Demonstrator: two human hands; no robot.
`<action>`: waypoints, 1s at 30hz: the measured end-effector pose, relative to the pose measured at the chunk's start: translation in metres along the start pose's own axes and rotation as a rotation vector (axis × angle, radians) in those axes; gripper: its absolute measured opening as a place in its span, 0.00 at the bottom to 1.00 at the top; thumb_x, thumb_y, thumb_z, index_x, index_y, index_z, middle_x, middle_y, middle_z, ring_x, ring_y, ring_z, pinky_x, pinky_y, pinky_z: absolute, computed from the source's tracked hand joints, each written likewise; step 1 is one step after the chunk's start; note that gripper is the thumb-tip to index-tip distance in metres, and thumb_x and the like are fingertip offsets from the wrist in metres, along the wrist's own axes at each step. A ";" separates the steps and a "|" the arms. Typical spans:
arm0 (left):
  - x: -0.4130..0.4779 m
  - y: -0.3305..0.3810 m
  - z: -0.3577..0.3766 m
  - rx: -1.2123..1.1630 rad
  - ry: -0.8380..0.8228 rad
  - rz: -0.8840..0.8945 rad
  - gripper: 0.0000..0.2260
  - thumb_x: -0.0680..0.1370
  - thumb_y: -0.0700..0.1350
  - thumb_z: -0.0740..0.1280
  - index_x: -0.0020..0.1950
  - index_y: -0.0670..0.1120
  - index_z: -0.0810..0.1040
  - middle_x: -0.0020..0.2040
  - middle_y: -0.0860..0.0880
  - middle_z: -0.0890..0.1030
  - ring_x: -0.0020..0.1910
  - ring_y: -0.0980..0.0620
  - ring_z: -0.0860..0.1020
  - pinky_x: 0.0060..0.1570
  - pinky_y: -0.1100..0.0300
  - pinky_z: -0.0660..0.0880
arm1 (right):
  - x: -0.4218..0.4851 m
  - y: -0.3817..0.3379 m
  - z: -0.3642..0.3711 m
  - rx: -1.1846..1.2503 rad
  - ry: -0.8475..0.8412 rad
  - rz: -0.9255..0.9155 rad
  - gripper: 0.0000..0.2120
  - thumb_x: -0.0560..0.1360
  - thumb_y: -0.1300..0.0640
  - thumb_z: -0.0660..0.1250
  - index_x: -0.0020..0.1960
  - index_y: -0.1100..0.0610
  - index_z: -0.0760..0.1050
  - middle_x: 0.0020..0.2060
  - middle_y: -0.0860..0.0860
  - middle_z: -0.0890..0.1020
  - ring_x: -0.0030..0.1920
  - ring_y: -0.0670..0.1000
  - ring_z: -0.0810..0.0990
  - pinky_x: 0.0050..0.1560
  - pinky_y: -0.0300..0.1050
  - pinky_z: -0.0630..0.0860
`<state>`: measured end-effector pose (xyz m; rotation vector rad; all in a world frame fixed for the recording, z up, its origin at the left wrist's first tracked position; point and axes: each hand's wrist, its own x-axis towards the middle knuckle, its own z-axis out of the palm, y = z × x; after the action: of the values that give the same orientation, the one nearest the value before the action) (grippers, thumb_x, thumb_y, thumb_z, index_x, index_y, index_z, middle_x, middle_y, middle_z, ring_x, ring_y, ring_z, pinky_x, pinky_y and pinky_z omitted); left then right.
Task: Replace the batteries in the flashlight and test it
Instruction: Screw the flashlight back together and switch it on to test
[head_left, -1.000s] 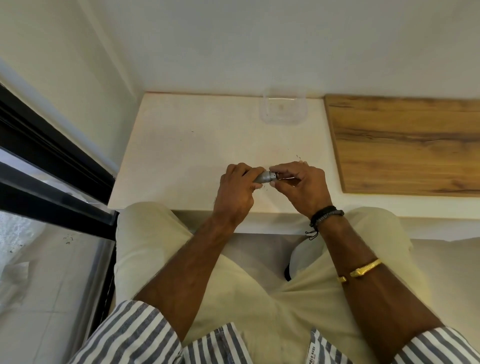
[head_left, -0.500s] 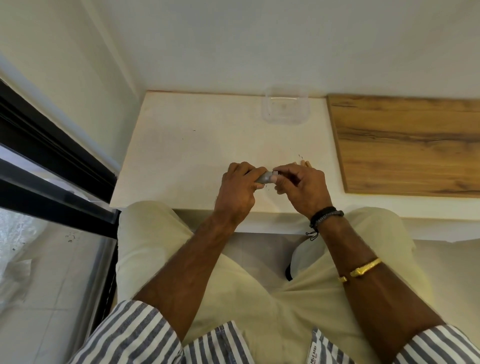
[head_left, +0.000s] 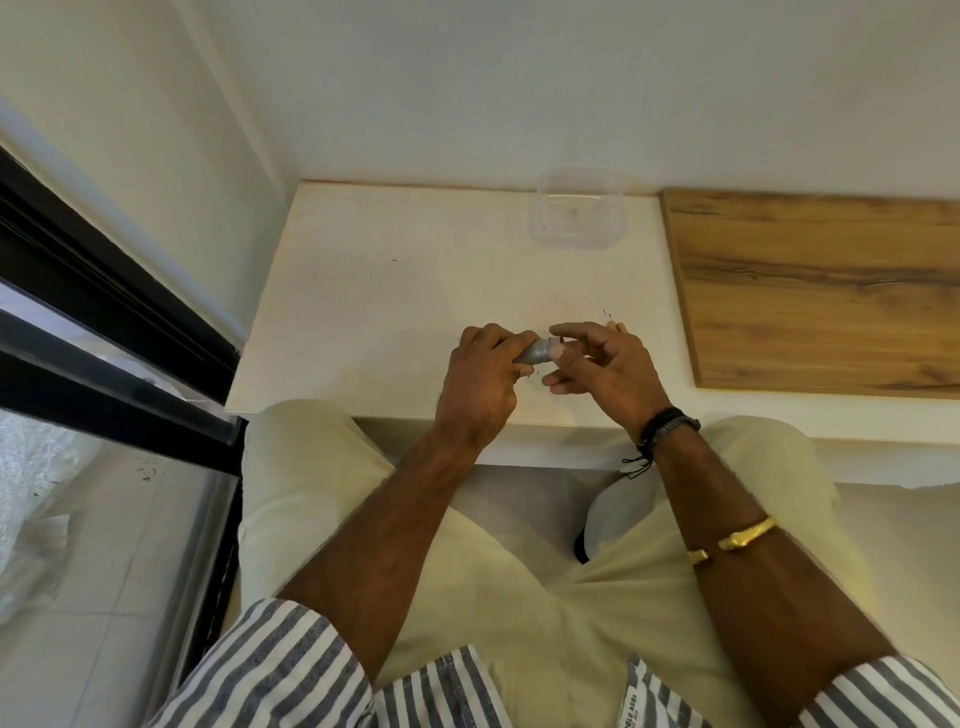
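Flashlight (head_left: 537, 354) gripped by left fingers (head_left: 485, 336), right fingers (head_left: 574, 330) spread; clear container (head_left: 576, 241) behind, contents unclear.

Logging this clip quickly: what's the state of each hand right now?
Left hand: holding the flashlight.
Right hand: open, fingers loose beside the flashlight's end.

right hand (head_left: 605, 371) fingers uncurled and spread, grip on flashlight (head_left: 537, 353) loosened

small grey flashlight (head_left: 537, 352), level, above table edge
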<state>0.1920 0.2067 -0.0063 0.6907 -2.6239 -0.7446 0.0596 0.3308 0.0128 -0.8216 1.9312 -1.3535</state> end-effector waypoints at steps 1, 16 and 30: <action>0.001 0.000 0.000 0.003 0.001 -0.005 0.16 0.78 0.38 0.67 0.66 0.46 0.76 0.55 0.45 0.79 0.55 0.45 0.71 0.52 0.50 0.74 | 0.000 0.001 -0.001 0.001 -0.022 -0.028 0.16 0.78 0.55 0.72 0.65 0.57 0.79 0.51 0.56 0.87 0.43 0.53 0.89 0.45 0.47 0.86; 0.001 -0.002 0.004 0.022 -0.042 -0.039 0.17 0.78 0.38 0.68 0.67 0.46 0.76 0.58 0.44 0.79 0.57 0.45 0.71 0.56 0.52 0.73 | 0.001 -0.004 0.002 -0.168 0.068 -0.034 0.15 0.78 0.50 0.72 0.62 0.51 0.78 0.53 0.51 0.84 0.43 0.47 0.87 0.48 0.47 0.85; -0.002 0.002 0.007 0.048 -0.074 0.064 0.16 0.79 0.40 0.67 0.67 0.47 0.76 0.56 0.45 0.78 0.56 0.46 0.71 0.54 0.53 0.70 | -0.001 -0.003 0.009 -0.425 0.216 -0.019 0.17 0.85 0.50 0.57 0.44 0.59 0.75 0.33 0.53 0.81 0.27 0.52 0.80 0.40 0.50 0.83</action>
<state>0.1897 0.2118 -0.0117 0.5995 -2.7252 -0.7043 0.0677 0.3262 0.0140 -0.9197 2.4358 -1.0917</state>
